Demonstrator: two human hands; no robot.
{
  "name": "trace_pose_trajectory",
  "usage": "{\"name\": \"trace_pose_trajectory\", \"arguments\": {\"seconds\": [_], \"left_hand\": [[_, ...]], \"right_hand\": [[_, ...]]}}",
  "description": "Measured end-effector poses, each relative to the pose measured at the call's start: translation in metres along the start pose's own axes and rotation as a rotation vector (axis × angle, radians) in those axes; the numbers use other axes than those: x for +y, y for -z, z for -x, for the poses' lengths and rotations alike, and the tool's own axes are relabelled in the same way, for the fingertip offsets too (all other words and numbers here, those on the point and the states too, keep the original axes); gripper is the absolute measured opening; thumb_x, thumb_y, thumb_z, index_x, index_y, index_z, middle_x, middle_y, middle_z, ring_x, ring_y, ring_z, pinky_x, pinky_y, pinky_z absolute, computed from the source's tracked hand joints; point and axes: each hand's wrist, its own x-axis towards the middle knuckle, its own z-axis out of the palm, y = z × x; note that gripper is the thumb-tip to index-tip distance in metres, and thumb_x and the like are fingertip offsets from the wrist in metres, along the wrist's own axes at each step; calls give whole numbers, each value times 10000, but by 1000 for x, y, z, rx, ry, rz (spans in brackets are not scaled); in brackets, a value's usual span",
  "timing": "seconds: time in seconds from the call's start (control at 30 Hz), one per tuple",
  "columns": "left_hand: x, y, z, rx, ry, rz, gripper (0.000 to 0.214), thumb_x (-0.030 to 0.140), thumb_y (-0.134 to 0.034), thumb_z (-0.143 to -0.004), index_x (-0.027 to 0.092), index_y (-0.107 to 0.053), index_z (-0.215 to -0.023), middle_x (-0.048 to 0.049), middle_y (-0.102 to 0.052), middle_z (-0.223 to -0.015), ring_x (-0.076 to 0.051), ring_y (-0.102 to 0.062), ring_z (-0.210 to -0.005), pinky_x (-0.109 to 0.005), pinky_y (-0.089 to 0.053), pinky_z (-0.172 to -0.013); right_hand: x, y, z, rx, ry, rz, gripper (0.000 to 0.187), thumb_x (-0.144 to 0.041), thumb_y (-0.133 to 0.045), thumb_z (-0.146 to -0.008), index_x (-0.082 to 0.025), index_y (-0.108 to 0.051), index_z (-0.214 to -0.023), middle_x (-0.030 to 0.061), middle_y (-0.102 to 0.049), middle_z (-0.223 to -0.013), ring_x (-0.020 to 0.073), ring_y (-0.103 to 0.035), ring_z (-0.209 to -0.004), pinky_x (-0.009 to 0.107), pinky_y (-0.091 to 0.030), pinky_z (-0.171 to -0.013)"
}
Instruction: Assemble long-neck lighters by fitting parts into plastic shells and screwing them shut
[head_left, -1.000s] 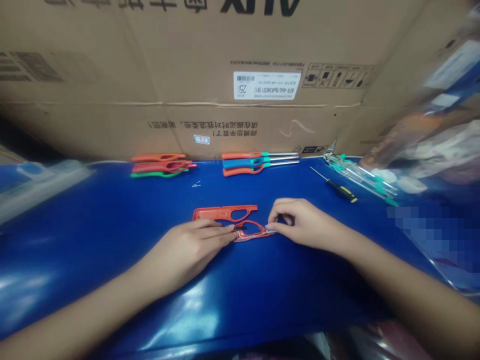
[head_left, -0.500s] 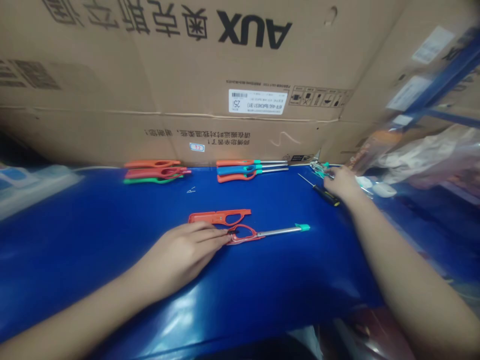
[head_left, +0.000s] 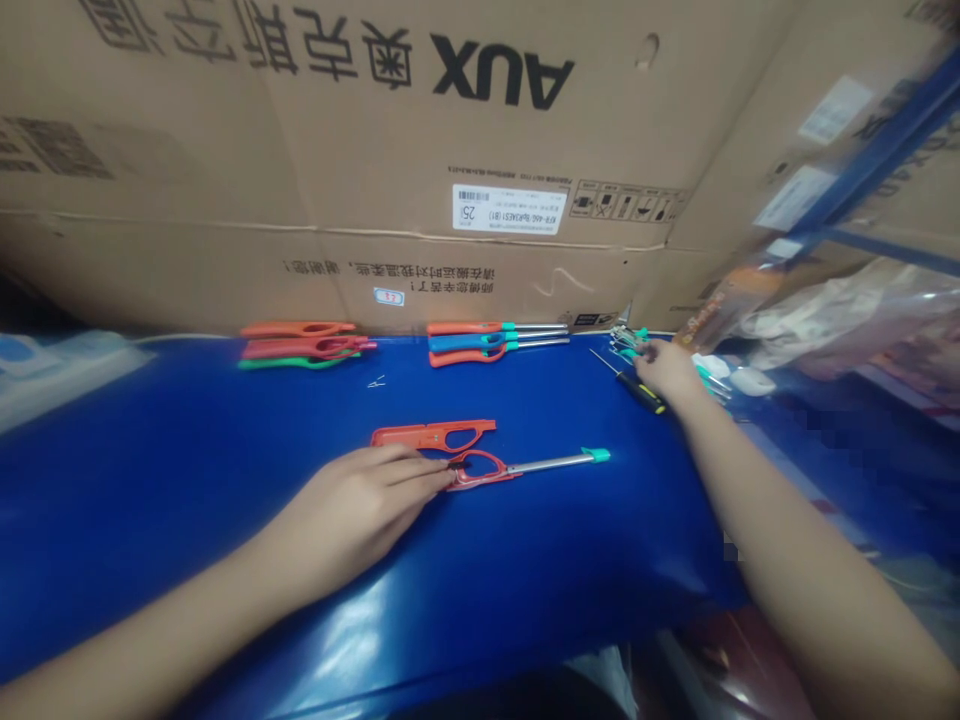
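My left hand is closed on an opened gas lighter, pressing near its trigger loop on the blue surface. From its red handle a metal tube runs right to a green tip. The loose red half shell lies just behind it. At the far right my right hand reaches to a pile of small green and metal parts, fingertips pinched together. What they hold, if anything, is too small to make out. A screwdriver with a black and yellow handle lies beside that hand.
Along the cardboard box at the back lie lighters with tubes and several coloured handle shells. Small pale pins lie in front. A bottle and white round pieces are at the right.
The view has shifted slightly, so the scene sits a little further left. My right hand has moved slightly at the parts pile; my left hand keeps its hold on the lighter.
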Motion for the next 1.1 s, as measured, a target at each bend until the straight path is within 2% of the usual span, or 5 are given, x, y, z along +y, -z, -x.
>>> {"name": "trace_pose_trajectory", "arguments": {"seconds": [0.27, 0.57, 0.77, 0.9, 1.1], "left_hand": [[-1, -1, 0, -13, 5, -7, 301, 221, -516, -1018, 255, -678, -1270, -6, -745, -1232, -216, -717, -1083, -371, -600, -911], [0, 1, 0, -7, 9, 1, 298, 224, -522, -1015, 246, -690, -1260, -17, -750, -1219, -214, -721, -1072, -360, -599, -914], [1, 0, -1, 6, 31, 22, 303, 225, -536, -1008, 264, -699, -1261, -18, -752, -1210, -213, -722, -1061, -361, -601, -922], [0, -1, -1, -1, 40, 36, 309, 213, -538, -1004, 266, -698, -1262, -20, -748, -1220, -211, -715, -1081, -357, -600, -933], [-1, -1, -1, -17, 38, 50, 313, 199, -540, -999, 260, -698, -1262, -17, -745, -1229, -215, -712, -1086, -371, -605, -935]], "right_hand": [[-6, 2, 7, 35, -13, -41, 338, -368, -630, -973, -165, -617, -1243, 90, -640, -1249, 225, -651, -1077, 447, -566, -912], [-29, 21, 23, 203, 104, -325, 90, -198, -638, -763, -185, -594, -841, 108, -650, -916, 279, -625, -953, 441, -491, -918], [-76, 22, 68, -145, 353, -657, 336, -338, -643, -783, -211, -581, -1088, 18, -637, -844, 154, -613, -640, 297, -552, -563], [-101, 14, 102, -409, 460, -756, 275, -437, -697, -815, -189, -661, -927, 35, -685, -755, 176, -680, -673, 303, -586, -590], [-116, 15, 125, -537, 496, -870, 322, -494, -763, -791, -177, -735, -846, 49, -691, -898, 73, -562, -515, 227, -494, -443]]}}
